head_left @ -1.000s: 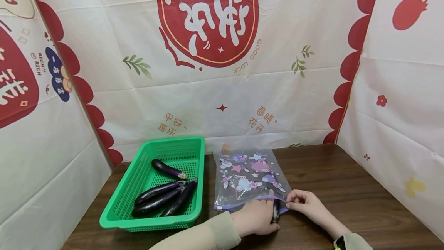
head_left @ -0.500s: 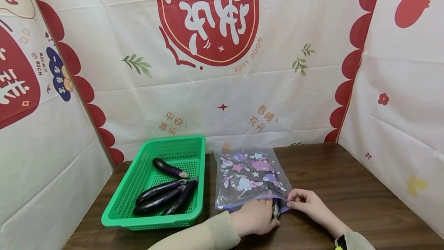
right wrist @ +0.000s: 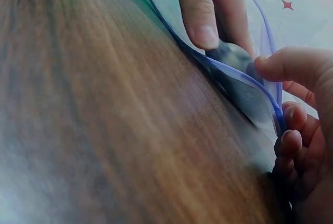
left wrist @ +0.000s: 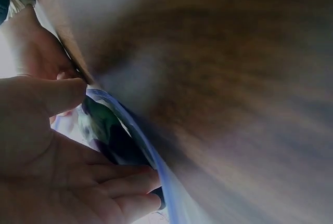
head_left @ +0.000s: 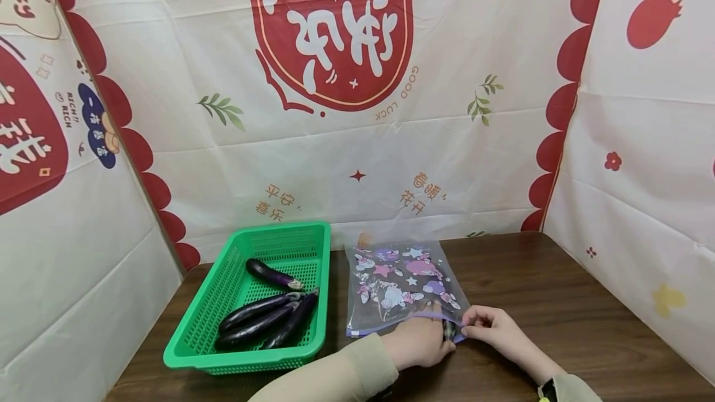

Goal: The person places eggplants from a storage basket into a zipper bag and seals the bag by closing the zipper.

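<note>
A clear zip bag with pink and purple cartoon prints lies flat, its purple-edged mouth facing me. An eggplant is mostly inside the mouth, its stem end showing. My left hand holds it at the opening, fingers partly inside the bag; in the left wrist view the eggplant lies between thumb and fingers. My right hand pinches the right corner of the bag's mouth. In the right wrist view, the bag's rim gapes around the eggplant's stem end and the left thumb touches it.
A green plastic basket at the left contains several eggplants. Both stand on a dark wooden table. Printed white cloth hangs behind and at both sides.
My left hand has shifted slightly right and forward, and the eggplant has slid further into the bag. The right hand keeps its pinch on the bag's corner.
</note>
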{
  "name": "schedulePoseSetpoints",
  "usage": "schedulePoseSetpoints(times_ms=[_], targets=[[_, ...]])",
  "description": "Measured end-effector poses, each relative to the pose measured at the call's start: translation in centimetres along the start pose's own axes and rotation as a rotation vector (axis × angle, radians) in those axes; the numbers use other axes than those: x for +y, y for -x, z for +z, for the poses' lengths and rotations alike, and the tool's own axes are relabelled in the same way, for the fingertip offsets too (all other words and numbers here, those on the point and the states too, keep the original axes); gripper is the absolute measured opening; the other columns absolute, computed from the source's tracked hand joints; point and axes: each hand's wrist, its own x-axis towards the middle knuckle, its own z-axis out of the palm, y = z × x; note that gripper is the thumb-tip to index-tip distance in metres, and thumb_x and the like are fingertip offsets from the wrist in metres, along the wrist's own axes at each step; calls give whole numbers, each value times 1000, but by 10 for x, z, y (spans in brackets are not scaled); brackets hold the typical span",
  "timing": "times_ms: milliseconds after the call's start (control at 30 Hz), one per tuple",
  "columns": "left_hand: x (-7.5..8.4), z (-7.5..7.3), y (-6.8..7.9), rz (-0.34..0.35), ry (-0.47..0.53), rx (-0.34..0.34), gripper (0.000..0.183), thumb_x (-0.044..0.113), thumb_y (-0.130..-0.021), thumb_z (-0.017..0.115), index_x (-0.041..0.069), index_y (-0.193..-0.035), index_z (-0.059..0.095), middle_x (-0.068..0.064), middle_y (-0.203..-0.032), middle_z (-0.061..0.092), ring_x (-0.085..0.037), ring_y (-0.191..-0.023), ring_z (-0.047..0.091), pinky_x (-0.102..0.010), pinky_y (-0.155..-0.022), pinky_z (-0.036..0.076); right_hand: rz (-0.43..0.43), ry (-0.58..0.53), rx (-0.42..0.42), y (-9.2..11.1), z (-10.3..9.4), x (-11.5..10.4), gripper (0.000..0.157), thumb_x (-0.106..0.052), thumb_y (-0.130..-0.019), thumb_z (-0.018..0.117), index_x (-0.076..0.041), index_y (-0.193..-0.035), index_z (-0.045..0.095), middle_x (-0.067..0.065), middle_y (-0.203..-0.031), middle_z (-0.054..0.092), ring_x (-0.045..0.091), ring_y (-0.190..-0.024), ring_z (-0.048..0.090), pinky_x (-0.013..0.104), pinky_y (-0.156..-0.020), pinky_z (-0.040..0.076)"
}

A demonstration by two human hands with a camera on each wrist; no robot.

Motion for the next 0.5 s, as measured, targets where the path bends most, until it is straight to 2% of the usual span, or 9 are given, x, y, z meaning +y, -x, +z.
schedulePoseSetpoints(times_ms=[233,300,500], targets=[[4,-3,-13,-46,24,-14,75,54,-82,47,4,-135,28,-3,-134,36,-11,-119,35,-23,-92,33,-13,-9,-6,1,0,-17,7,-3,-76,64,-5,-78,58,1,-57,47,1,-51,42,26,-44,37],[5,-2,-16,-68,33,-17,74,53,-82,48,5,-135,29,-2,-133,37,-11,-119,36,-24,-92,33,-22,-13,-7,3,1,-20,7,-2,-76,64,-5,-78,58,3,-57,47,1,-51,43,26,-44,37],[7,-1,-26,-126,29,-23,66,53,-82,48,11,-131,35,2,-127,43,-9,-116,38,-25,-92,33,-29,-17,4,1,1,-5,7,-3,-76,64,-6,-78,58,2,-57,47,0,-51,43,27,-44,37]])
